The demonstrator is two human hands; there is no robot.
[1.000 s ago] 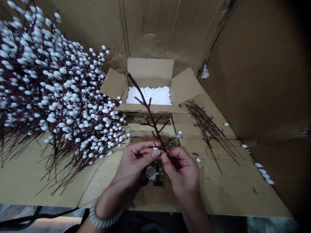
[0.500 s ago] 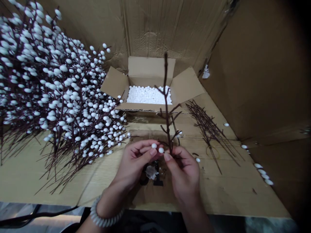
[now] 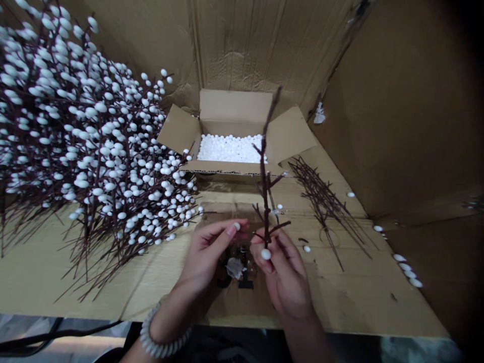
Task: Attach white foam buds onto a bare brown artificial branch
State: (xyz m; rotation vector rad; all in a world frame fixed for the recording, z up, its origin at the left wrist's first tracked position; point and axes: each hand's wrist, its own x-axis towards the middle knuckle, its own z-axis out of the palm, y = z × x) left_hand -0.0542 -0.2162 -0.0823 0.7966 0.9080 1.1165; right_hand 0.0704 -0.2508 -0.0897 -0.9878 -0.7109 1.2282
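My left hand (image 3: pixel 206 249) pinches a small white foam ball (image 3: pixel 237 226) between thumb and fingertips. In my right hand (image 3: pixel 285 272) is the lower part of a brown artificial twig (image 3: pixel 265 186), standing upright with short bare side branches. One white ball (image 3: pixel 265 254) sits low on the twig, in front of my right fingers; the rest of its tips look bare. The two hands are a little apart above the table. Behind the twig stands an open cardboard box (image 3: pixel 223 167) filled with white balls (image 3: pixel 230 147).
A large heap of twigs covered in white balls (image 3: pixel 109 151) fills the left side. Bare brown twigs (image 3: pixel 321 201) lie in a bundle at the right. Loose white balls (image 3: pixel 410 274) rest along the right cardboard wall (image 3: pixel 408 126). A clear plastic scrap (image 3: pixel 235 268) lies between my forearms.
My right hand has turned the twig, so its top leans right and the ball on it now faces me. My hands have drawn slightly apart; the left still pinches its ball.
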